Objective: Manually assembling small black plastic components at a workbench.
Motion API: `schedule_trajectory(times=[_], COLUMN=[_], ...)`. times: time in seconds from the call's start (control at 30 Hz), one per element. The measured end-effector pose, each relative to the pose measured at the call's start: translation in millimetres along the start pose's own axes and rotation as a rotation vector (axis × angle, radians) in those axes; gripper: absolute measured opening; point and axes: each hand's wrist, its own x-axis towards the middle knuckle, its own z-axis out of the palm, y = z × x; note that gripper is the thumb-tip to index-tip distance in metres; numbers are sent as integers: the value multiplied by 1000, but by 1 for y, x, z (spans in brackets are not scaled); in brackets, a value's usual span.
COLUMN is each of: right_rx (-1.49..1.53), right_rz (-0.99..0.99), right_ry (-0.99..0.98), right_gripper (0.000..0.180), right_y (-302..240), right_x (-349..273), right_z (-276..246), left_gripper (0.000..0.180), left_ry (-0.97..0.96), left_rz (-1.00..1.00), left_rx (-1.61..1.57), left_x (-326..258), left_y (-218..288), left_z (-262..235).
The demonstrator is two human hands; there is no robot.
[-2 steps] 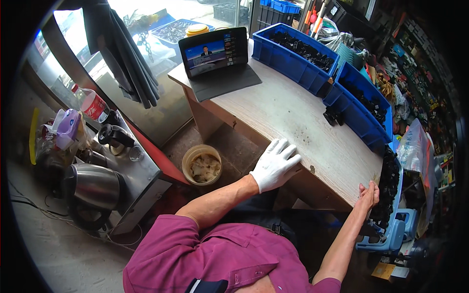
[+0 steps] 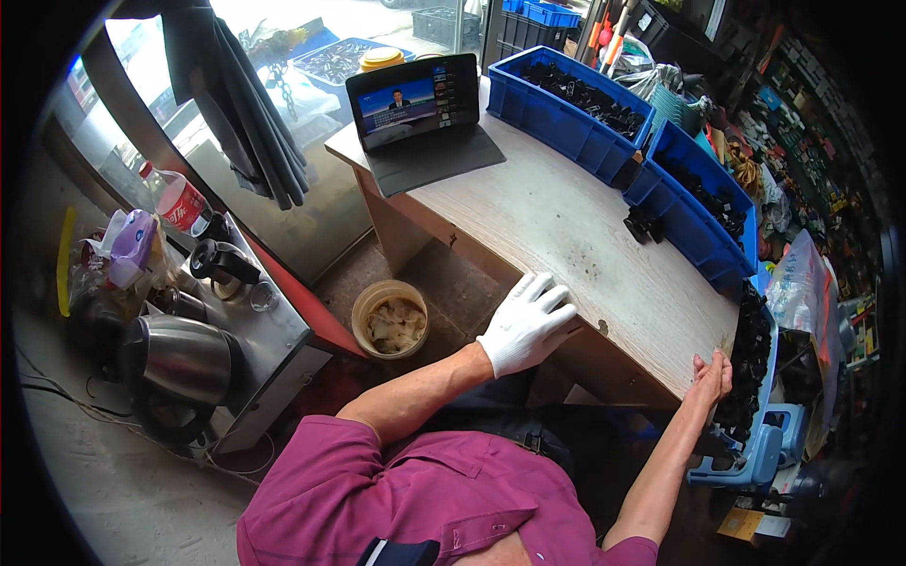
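Pale desk [image 2: 543, 217], dark-smudged on top

Wears a white glove [image 2: 510, 344] on the left hand [image 2: 528, 321], with fingers spread at the front edge of the table [image 2: 538, 203]. Has the bare right hand [image 2: 713, 377] at the table's right corner — with fingers curled, just beside a heap of black parts [image 2: 747, 368]. Faces a propped tablet [image 2: 406, 106] and two blue bins [image 2: 552, 121] of more black parts. Has a bucket [image 2: 360, 319] and a kettle [image 2: 189, 363] off to the left.
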Motion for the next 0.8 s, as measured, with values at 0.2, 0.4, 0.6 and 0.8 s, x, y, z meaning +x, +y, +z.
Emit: schedule_trajectory(times=[0.2,0.4,0.6,0.8], right_rx=[18,-8,-50,-70], right_rz=[-13,-24,-29,-16], right_ry=[-27,-33,2,29], right_gripper=[11,13,11,12], right_y=[0,0,0,-1], right_x=[-3,-2,-2,0], right_z=[-1,-1,5,7], left_gripper=[31,32,33,34], left_ry=[-119,-264,-346,-327], left_rz=[-181,-535,-690,-773], left_rx=[-194,-329,-298,-293], left_x=[-43,-114,-172,-198], left_y=[-2,-40,-54,-56], left_z=[-20,-19,-26,-24])
